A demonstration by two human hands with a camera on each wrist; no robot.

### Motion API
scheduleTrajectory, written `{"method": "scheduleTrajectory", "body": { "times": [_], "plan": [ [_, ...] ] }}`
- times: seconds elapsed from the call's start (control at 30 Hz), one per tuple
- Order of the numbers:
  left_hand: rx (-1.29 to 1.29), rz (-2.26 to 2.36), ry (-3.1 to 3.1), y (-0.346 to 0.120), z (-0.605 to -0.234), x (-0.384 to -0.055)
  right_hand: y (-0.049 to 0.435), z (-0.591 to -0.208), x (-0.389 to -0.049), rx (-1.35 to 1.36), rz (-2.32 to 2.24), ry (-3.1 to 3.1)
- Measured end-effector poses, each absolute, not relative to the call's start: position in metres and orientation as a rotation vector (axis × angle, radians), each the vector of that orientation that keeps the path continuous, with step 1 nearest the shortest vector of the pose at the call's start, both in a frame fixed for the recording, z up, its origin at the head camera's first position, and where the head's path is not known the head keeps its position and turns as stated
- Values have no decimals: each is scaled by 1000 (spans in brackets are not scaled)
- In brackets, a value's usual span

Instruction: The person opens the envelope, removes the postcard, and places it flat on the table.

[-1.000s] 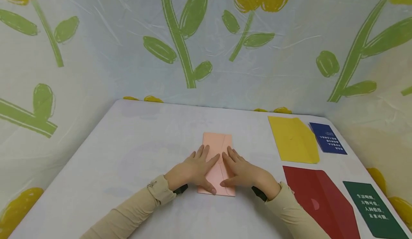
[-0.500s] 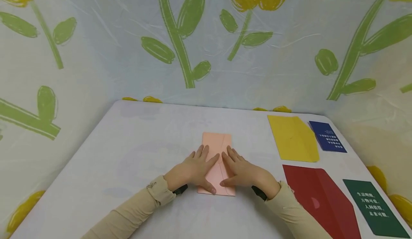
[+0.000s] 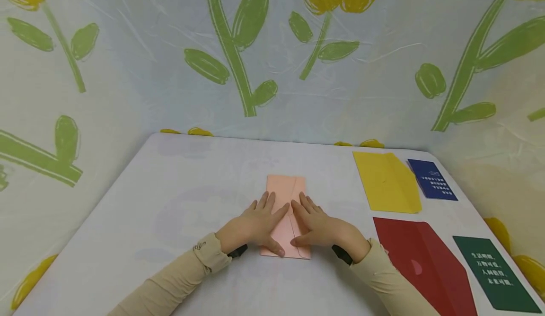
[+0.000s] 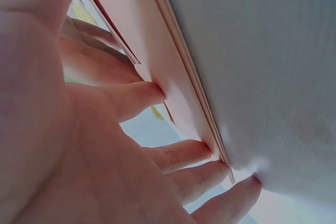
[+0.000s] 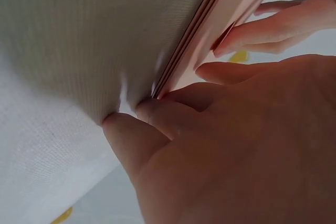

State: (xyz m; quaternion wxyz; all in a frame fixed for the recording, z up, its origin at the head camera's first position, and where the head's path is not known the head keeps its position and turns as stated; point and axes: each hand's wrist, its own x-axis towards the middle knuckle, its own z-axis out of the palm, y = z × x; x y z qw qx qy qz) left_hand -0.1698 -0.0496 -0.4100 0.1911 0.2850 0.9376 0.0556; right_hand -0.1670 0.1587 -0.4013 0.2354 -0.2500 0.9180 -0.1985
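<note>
Head view: a white table (image 3: 191, 183) carries, at right, a red envelope (image 3: 430, 259) and a yellow envelope (image 3: 387, 183); near the middle lies a pink envelope (image 3: 284, 230), contents hidden. The left hand (image 3: 257, 223) and right hand (image 3: 318, 225) touch it, fingers extended, neither grip closed.

Red env. (image 3: 419, 259) cut at head-view btm, pink env. (image 3: 283, 231) partly hidden by L hand (image 3: 255, 226) & R hand (image 3: 319, 226).

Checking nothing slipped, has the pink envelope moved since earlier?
No: in the head view, the pink envelope keeps its place relative to the table's far edge.
</note>
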Motion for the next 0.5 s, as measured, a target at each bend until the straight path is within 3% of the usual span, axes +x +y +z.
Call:
{"method": "scheduleTrajectory", "body": {
  "times": [0.5],
  "plan": [
    [779,164,2634,-49,-407,-169,159,-396,-167,-630,-606,2461]
  ]
}}
